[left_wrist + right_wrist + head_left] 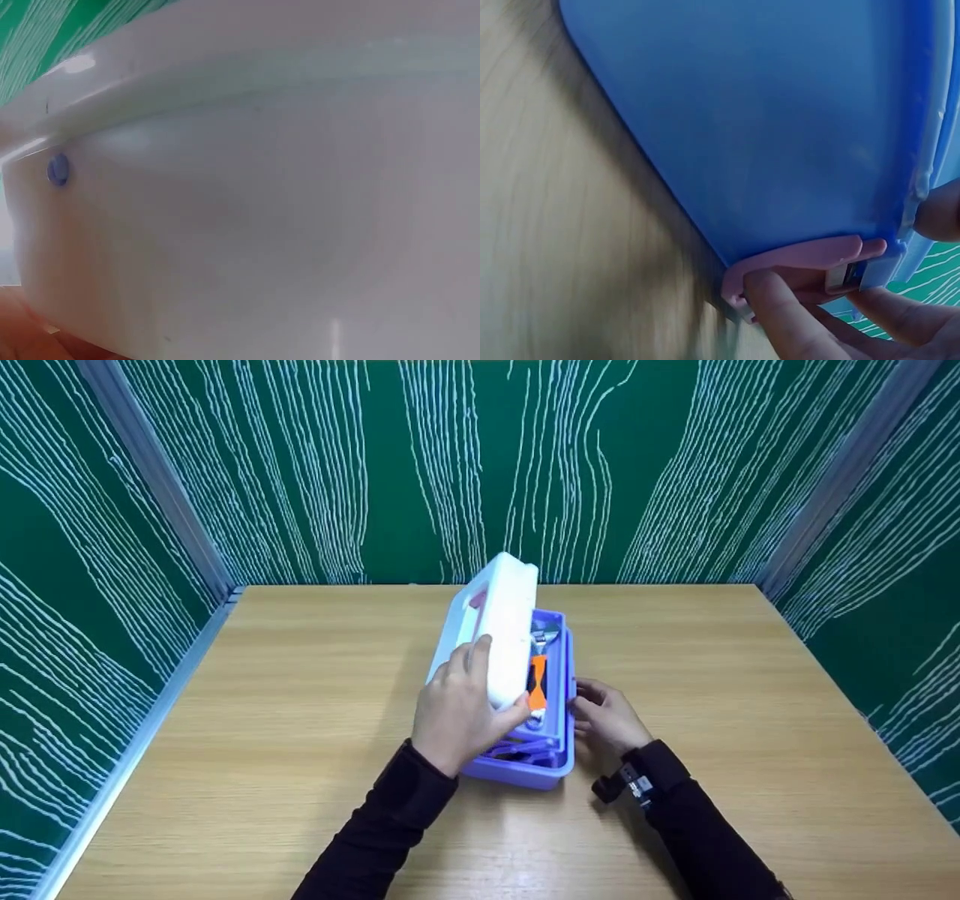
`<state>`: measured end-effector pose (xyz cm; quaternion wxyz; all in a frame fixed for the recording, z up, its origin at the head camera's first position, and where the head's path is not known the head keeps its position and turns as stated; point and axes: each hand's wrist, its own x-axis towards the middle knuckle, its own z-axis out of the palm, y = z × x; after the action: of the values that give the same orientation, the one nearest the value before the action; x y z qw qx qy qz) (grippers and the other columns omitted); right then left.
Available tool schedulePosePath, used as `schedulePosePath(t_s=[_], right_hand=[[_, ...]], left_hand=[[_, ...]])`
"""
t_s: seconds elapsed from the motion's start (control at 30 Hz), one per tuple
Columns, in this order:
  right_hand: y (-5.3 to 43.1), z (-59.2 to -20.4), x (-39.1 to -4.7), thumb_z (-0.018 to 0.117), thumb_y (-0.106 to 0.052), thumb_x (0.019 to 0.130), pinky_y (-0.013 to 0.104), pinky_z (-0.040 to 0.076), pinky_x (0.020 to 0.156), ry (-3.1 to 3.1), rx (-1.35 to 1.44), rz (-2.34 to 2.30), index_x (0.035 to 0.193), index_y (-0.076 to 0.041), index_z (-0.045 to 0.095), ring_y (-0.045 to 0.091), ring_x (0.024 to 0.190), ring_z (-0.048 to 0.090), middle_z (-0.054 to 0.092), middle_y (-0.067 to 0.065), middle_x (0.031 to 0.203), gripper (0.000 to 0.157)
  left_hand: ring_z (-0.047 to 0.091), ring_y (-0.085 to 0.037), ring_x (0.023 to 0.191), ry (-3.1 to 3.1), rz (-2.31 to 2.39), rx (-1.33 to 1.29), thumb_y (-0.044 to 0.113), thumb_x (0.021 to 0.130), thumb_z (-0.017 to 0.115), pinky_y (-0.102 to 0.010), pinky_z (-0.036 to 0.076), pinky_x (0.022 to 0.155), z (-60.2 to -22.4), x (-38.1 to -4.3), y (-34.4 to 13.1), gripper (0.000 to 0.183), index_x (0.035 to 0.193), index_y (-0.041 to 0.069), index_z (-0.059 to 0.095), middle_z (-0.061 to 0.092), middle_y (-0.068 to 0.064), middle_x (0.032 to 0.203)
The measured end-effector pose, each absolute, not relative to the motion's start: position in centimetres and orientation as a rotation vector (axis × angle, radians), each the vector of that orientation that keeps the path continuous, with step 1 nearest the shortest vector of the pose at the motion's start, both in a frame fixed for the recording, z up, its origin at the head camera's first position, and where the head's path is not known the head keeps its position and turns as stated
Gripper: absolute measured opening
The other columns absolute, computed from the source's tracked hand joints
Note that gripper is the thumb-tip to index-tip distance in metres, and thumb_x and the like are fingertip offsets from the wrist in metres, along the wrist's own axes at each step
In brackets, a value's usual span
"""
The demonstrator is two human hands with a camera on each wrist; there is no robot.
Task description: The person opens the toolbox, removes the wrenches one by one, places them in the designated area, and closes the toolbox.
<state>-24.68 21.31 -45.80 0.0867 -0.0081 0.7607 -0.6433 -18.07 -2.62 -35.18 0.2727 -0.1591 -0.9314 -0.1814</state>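
Observation:
A blue-purple toolbox stands on the table with its white lid tilted partway up to the left. My left hand grips the near end of this lid, thumb at its lower edge. On the box's right side, my right hand holds the front wall, fingers around a pink latch and thumb at the rim. Inside the raised tray lie an orange item and a metal tool resembling an adjustable wrench. The lid hides the rest of the contents.
The wooden table extends around the toolbox on every side. Green panels with white wavy lines stand behind it and at both sides, joined by metal posts.

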Motion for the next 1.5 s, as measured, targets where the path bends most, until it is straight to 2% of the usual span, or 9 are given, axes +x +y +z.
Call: schedulePosePath(t_s=[0.27,0.53,0.8,1.0,1.17,1.33,1.5], right_hand=[[21.2,-45.7,-24.8,0.047,-0.009,0.097,0.022,0.057,0.081,2.324,0.001,-1.875,0.144,0.008,0.039,0.014,0.101,0.062,0.049,0.030,0.140,0.050],[21.0,-45.5,-24.5,0.049,-0.008,0.096,0.019,0.056,0.077,2.358,-0.006,-1.898,0.141,0.010,0.042,0.007,0.093,0.062,0.053,0.030,0.133,0.048],[20.6,-45.8,-24.5,0.059,-0.010,0.092,0.024,0.056,0.084,2.345,0.004,-1.899,0.142,0.006,0.042,0.019,0.107,0.061,0.050,0.030,0.139,0.055],[20.6,-45.9,-24.4,0.058,-0.008,0.092,0.029,0.055,0.091,2.314,0.002,-1.919,0.144,0.006,0.039,0.025,0.115,0.058,0.047,0.029,0.142,0.057],[20.6,-45.8,-24.3,0.057,-0.007,0.092,0.033,0.054,0.095,2.327,0.002,-1.910,0.144,0.007,0.038,0.026,0.116,0.058,0.047,0.030,0.143,0.057],[20.6,-45.9,-24.2,0.058,-0.007,0.092,0.036,0.054,0.096,2.324,0.007,-1.914,0.144,0.008,0.038,0.026,0.115,0.059,0.046,0.031,0.142,0.057],[20.7,-46.1,-24.3,0.059,-0.007,0.092,0.031,0.055,0.093,2.340,0.012,-1.920,0.142,0.008,0.040,0.024,0.113,0.060,0.048,0.030,0.141,0.055]], left_hand=[[0.068,-0.030,0.098,-2.534,-0.839,-0.322,0.050,0.080,0.070,-0.043,0.060,0.079,-34.7,-18.6,-4.9,0.078,0.138,0.002,0.049,0.061,-0.020,0.128],[0.067,-0.027,0.088,-2.492,-0.962,-0.253,0.047,0.081,0.069,-0.041,0.060,0.071,-35.1,-18.8,-6.3,0.075,0.137,0.001,0.049,0.063,-0.018,0.122],[0.066,-0.028,0.090,-2.401,-1.108,-0.197,0.040,0.083,0.069,-0.042,0.059,0.071,-36.1,-18.9,-7.8,0.071,0.137,0.001,0.047,0.064,-0.020,0.121],[0.065,-0.029,0.089,-2.367,-1.236,-0.120,0.036,0.085,0.067,-0.041,0.059,0.067,-36.7,-19.0,-9.1,0.067,0.138,0.003,0.044,0.063,-0.021,0.122],[0.064,-0.027,0.085,-2.361,-1.365,-0.079,0.036,0.088,0.063,-0.036,0.057,0.062,-37.3,-19.2,-10.6,0.061,0.138,0.006,0.042,0.063,-0.019,0.116],[0.065,-0.027,0.088,-2.340,-1.449,-0.060,0.033,0.090,0.059,-0.036,0.057,0.064,-38.1,-19.6,-12.0,0.056,0.135,0.007,0.042,0.062,-0.019,0.115],[0.065,-0.029,0.089,-2.347,-1.503,-0.068,0.030,0.092,0.057,-0.036,0.057,0.065,-38.5,-20.1,-13.1,0.048,0.132,0.007,0.042,0.062,-0.019,0.114]])
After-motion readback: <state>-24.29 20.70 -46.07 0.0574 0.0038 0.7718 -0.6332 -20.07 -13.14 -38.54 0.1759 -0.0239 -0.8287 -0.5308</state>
